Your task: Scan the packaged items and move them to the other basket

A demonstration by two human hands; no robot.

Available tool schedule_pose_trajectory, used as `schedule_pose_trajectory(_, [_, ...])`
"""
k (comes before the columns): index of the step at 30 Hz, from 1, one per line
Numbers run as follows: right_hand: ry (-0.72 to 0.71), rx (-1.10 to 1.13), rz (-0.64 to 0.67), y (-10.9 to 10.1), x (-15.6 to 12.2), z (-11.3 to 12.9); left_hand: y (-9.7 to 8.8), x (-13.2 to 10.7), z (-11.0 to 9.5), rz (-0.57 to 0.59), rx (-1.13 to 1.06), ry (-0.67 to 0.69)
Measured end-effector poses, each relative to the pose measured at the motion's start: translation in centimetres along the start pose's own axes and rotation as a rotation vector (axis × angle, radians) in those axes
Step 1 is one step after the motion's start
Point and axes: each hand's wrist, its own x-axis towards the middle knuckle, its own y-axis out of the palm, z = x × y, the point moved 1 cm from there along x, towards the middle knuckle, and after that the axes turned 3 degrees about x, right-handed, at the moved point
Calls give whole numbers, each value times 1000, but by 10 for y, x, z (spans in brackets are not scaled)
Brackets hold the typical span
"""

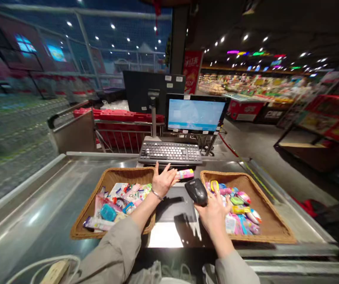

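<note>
My left hand [163, 180] pinches a small pink-and-yellow pack [184, 174] between thumb and finger, other fingers stretched out; the pack points right, just in front of the keyboard. My right hand [213, 211] is closed around a black barcode scanner [196, 191], whose head points up and left toward the pack. Beneath my left forearm is a wicker basket [79, 221] holding small packaged goods [108, 212]. A second wicker basket [271, 209] lies under and beyond my right hand, with colourful small items [240, 209] heaped on its left side. The scanner's handle is mostly hidden by my palm.
A black keyboard [171, 152] and lit monitor [195, 114] stand behind the baskets. Between the baskets is a dark grey panel [175, 205]. The metal counter [45, 197] has raised edges. At bottom left lie a white cable [47, 260] and power strip [56, 272].
</note>
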Motion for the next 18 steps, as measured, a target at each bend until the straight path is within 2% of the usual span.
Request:
schedule_pose_trajectory(12, [141,-87,-41,-24,-4,-34,20,28,-38,-4,-133,37])
schedule_pose_trajectory(18, [171,-112,-91,-36,-6,-51,30,40,-59,-47,-177,69])
